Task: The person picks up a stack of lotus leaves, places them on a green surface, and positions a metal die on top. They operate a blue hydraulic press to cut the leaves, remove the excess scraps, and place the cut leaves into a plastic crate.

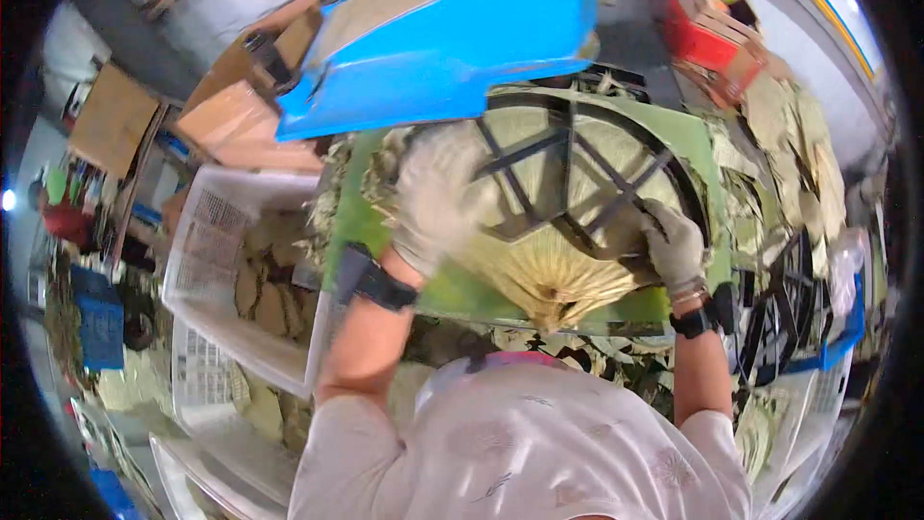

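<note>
A pleated, dried palm leaf (539,274) lies on a green board (375,178), its ribs gathering to a point on the side nearest me. Over the leaf sits a black spoked frame (568,149) with a curved rim. My right hand (671,246), in a pale glove, grips the frame at its right side, fingers closed around a bar. My left hand (438,197), gloved too, is smeared by motion over the left edge of the leaf and frame.
A blue machine part (452,48) overhangs the far side of the board. White plastic crates (221,231) with leaf pieces stand at left. Leaf scraps (751,173) pile at right, near another black frame (780,299). A red box (707,43) is at the back right.
</note>
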`<action>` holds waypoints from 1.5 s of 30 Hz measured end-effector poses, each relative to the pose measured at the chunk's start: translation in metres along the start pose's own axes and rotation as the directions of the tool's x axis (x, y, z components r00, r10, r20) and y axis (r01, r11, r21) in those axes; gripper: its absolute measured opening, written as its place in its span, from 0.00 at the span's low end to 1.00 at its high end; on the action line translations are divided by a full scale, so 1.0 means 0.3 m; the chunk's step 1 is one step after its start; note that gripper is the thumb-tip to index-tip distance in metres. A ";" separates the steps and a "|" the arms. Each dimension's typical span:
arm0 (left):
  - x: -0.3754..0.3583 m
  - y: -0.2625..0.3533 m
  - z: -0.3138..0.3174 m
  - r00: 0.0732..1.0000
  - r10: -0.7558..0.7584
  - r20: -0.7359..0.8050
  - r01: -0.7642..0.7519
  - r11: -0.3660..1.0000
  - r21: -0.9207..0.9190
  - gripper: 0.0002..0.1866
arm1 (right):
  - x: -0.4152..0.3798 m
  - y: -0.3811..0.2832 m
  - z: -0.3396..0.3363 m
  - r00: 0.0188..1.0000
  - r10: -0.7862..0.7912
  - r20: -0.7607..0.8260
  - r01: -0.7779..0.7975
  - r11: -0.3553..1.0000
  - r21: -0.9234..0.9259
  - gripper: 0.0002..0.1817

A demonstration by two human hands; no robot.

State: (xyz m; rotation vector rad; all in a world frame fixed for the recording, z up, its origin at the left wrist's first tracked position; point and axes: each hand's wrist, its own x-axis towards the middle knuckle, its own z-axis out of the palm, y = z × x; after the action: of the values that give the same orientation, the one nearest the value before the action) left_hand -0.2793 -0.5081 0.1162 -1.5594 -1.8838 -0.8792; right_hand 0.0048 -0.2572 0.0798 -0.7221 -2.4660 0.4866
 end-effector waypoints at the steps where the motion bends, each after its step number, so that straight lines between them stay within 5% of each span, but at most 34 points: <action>1: -0.008 -0.106 -0.041 0.986 -0.096 -0.139 0.100 0.995 0.023 0.25 | 0.002 0.000 0.000 1.000 -0.031 0.006 0.031 1.000 0.003 0.15; 2: -0.011 -0.224 -0.078 0.943 -0.179 -0.279 0.194 0.981 0.026 0.25 | 0.003 0.004 -0.003 0.998 -0.056 0.007 0.056 0.998 0.000 0.15; 3: 0.057 -0.310 -0.174 0.912 -0.076 -0.404 0.197 0.943 0.267 0.24 | 0.000 0.015 0.000 0.995 -0.094 -0.015 0.094 0.995 0.021 0.14; 4: 0.106 -0.378 -0.277 0.893 -0.217 -0.394 0.317 0.926 0.207 0.26 | 0.003 0.019 0.003 0.995 -0.098 -0.006 0.098 0.995 0.018 0.14; 6: 0.178 -0.591 -0.371 0.869 -0.129 -0.479 0.356 0.833 0.423 0.27 | -0.002 0.026 0.009 1.000 0.019 0.025 -0.021 0.997 0.078 0.15; 9: 0.269 -0.814 -0.439 0.830 -0.373 -0.415 0.509 0.812 0.287 0.25 | -0.003 0.043 0.013 0.999 0.029 0.044 -0.033 0.996 0.082 0.14; 12: 0.294 -0.967 -0.414 0.873 -0.431 -0.230 0.393 0.899 -0.191 0.23 | 0.000 0.019 0.018 0.999 0.039 0.019 -0.041 0.994 0.104 0.14; 14: 0.301 -0.907 -0.410 0.715 -0.659 -0.233 0.481 0.705 -0.521 0.24 | 0.001 0.029 0.015 0.998 0.041 0.039 -0.043 0.997 0.058 0.15; 15: 0.294 -0.911 -0.402 0.745 -0.549 -0.379 0.455 0.834 -0.314 0.26 | 0.004 0.023 0.014 0.996 0.065 0.063 -0.068 0.996 0.055 0.15; 18: 0.311 -0.877 -0.400 0.539 -0.820 -0.192 0.606 0.536 -0.588 0.24 | 0.007 -0.006 0.002 0.992 0.102 0.077 -0.105 0.994 0.041 0.16; 19: 0.290 -0.944 -0.414 0.713 -0.672 -0.202 0.544 0.711 -0.445 0.23 | 0.003 -0.001 0.009 0.991 0.117 0.065 -0.119 0.992 0.037 0.16; 21: 0.282 -0.911 -0.430 0.799 -0.559 -0.220 0.495 0.820 -0.286 0.21 | 0.000 -0.003 -0.001 0.996 0.075 0.049 -0.075 0.997 -0.006 0.16; 22: 0.289 -0.917 -0.414 0.684 -0.701 -0.200 0.540 0.672 -0.507 0.20 | -0.001 -0.002 0.003 0.999 0.029 0.020 -0.028 0.999 -0.036 0.15; 24: 0.270 -0.907 -0.422 0.726 -0.654 -0.212 0.507 0.718 -0.478 0.19 | -0.005 -0.001 0.008 0.999 0.045 -0.002 -0.045 0.999 0.014 0.15; 28: 0.199 -0.694 -0.432 0.786 -0.465 -0.407 0.457 0.881 -0.123 0.18 | -0.003 -0.002 0.006 0.999 0.039 0.004 -0.039 0.998 -0.054 0.13; 32: 0.180 -0.297 -0.443 0.557 -0.786 -0.268 0.562 0.595 -0.575 0.15 | -0.011 0.029 0.017 1.000 0.004 -0.006 -0.004 0.999 -0.045 0.13; 33: 0.161 -0.243 -0.440 0.576 -0.775 -0.260 0.498 0.584 -0.641 0.15 | -0.012 0.042 0.025 0.999 -0.039 -0.022 0.037 0.997 -0.066 0.13; 35: 0.119 -0.125 -0.441 0.768 -0.521 -0.371 0.499 0.851 -0.162 0.15 | -0.017 0.042 0.021 0.999 -0.034 -0.017 0.032 0.997 -0.071 0.13; 37: 0.111 0.015 -0.412 0.770 -0.496 -0.401 0.486 0.863 -0.136 0.15 | -0.014 0.035 0.018 0.999 -0.033 -0.008 0.032 0.995 -0.090 0.13; 40: 0.109 0.229 -0.361 0.741 -0.513 -0.433 0.409 0.857 -0.314 0.19 | -0.020 0.030 0.011 0.999 -0.047 -0.025 0.045 0.995 -0.094 0.13; 42: 0.109 0.337 -0.331 0.666 -0.651 -0.365 0.492 0.751 -0.440 0.20 | -0.018 0.013 -0.001 1.000 -0.011 0.006 0.011 0.996 -0.085 0.15; 45: 0.097 0.454 -0.307 0.830 -0.511 -0.225 0.387 0.817 -0.427 0.18 | -0.015 0.013 0.000 0.998 0.030 0.047 -0.027 0.998 -0.065 0.16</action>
State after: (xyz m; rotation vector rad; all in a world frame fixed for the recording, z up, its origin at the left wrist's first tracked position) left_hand -0.1511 -0.5439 0.2172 -1.0455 -1.9424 -1.6806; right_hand 0.0096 -0.2568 0.0764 -0.7807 -2.5290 0.4414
